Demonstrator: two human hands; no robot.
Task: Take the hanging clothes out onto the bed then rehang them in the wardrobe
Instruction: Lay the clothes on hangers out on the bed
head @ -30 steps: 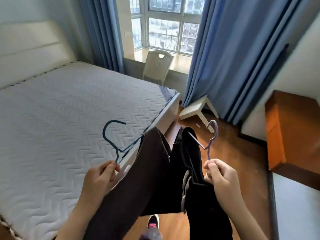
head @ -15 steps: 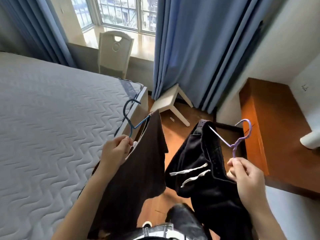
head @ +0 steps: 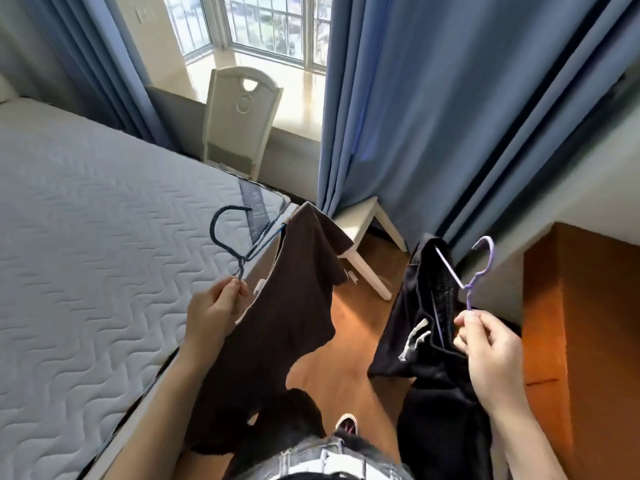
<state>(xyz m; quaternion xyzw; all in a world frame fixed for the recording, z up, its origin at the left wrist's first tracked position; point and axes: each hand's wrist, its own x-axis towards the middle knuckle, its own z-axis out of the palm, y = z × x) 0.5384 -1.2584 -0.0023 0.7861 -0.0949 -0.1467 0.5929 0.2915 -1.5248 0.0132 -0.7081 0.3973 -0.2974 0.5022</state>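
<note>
The left grip (head: 216,313) is closed on the neck of a dark blue hanger (head: 227,237), thumb and fingers pinching the wire just below its hook. The hook points up and left, above the bed's near right corner. A brown garment (head: 287,327) hangs from this hanger, draped from the wire arm down past the left forearm and along the right edge of the bed (head: 86,237).

The right grip (head: 488,348) is closed on the stem of a purple hanger (head: 483,268), fingertips pinched round the wire beneath its hook. A black garment (head: 433,386) hangs from that hanger in bunched folds, with white drawstrings (head: 415,336) showing just left of the fingers. It hangs over the wooden floor (head: 349,323), well apart from the brown garment. Both garments are in the air, and neither lies on the bed's quilted white top.

Just beyond the bed's far right corner a white stool (head: 363,233) stands on the floor at the foot of the blue curtain (head: 433,116). A pale chair (head: 240,116) stands behind the bed's far edge, below the window (head: 270,26). An orange-brown wooden cabinet (head: 581,323) stands to the right of the right grip. One shoe (head: 346,424) shows on the floor between the two garments.
</note>
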